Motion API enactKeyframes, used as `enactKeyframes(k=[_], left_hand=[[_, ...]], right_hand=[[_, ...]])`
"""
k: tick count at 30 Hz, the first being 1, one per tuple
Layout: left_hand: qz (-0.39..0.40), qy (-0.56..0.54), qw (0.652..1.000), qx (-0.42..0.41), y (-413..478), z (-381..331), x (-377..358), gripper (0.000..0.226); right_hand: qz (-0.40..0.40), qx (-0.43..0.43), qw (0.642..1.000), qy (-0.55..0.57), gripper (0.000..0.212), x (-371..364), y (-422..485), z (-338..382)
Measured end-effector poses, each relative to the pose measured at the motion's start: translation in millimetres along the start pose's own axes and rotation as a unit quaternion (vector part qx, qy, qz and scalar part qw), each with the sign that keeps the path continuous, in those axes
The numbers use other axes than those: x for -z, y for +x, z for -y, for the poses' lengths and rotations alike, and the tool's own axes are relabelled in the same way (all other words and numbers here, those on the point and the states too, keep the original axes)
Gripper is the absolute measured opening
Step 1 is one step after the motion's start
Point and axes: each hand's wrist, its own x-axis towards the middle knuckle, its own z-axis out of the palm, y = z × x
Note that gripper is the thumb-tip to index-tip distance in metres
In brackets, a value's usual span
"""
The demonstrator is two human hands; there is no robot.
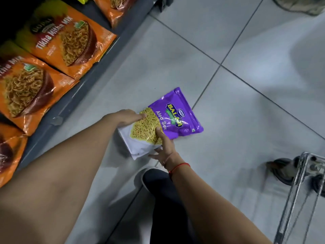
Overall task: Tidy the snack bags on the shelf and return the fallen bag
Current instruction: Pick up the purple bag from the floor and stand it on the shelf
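Purple bag (164, 120) — "Aloo Sev" printed on it — is down at the grey tile floor (246, 120), about mid-scene, just right of the shelf's dark base. Both hands are on its near, white end. Left hand (125, 118) sits on the bag's left edge with fingers curled over the front, right hand (166, 147) has the thumb pressed on the yellow picture and the other fingers tucked under the bottom edge, so it's pinched between the two. Can't tell if the far end is touching the tiles or already off them. Red thread (179, 167) tied round the right wrist. On the left, the bottom shelf (98, 74) holds orange bags (65, 44) in a row, leaning back, their lower edges hanging a bit over the shelf lip — "Tikha Mitha Mix" on the label. Near right corner there's a metal cart frame (299, 191) with a black wheel (281, 170).
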Motion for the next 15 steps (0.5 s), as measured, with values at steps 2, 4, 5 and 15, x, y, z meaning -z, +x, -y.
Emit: enactKeyframes(k=[2,4,5,15], left_hand=[[0.010,-0.105,0.994,-0.015,-10.0,10.5,-3.4,0.061],[0.020,-0.184,0.982,-0.038,-24.5,18.9,-3.5,0.053],[0.021,-0.209,0.976,-0.048,-35.6,19.8,-3.0,0.048],[-0.113,-0.371,0.916,-0.100,-245.6,-34.1,46.5,0.037]], right_hand=[[0.004,0.027,1.000,0.010,0.064,-6.4,-10.3,3.9],[0.010,0.047,0.999,-0.011,0.050,-13.3,-23.7,9.4],[0.012,0.055,0.998,-0.021,0.043,-15.5,-30.8,11.3],[0.114,0.208,0.969,-0.073,0.023,-19.6,-227.3,47.3]])
